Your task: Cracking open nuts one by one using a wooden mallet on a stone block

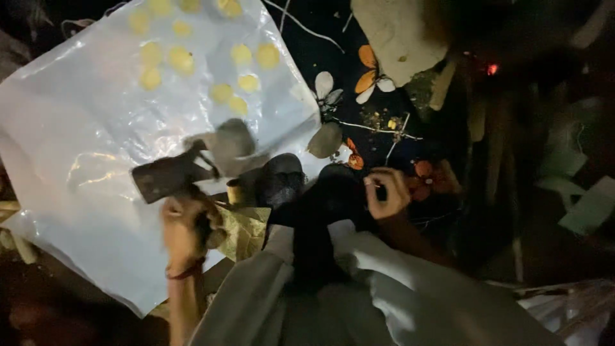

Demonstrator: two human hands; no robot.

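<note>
Pale cloth (384, 301) over my lap fills the bottom of the view, with a dark strip of fabric (314, 237) running up its middle. My left hand (186, 227) is closed around the handle of a dark, flat-headed tool (168, 178), a hammer or mallet as far as I can tell, though it is blurred; its head hangs over the white plastic sheet (83, 147). A red thread (186, 272) circles that wrist. My right hand (384, 192) sits well apart from the left, fingers curled and pinched on something small and dark at the upper edge of the dark fabric; I cannot tell what it is. Between the hands stands a dark rounded lump (280, 181), with a yellowish leaf (246, 232) just below it. A grey stone (234, 144) rests on the sheet near the tool's head, also blurred. Round yellow pieces (181, 59) are scattered across the far part of the sheet. Beyond its edge lies a dark cloth printed with orange and white flowers (368, 72), and a large pale stone (400, 35) sits at the top.
</note>
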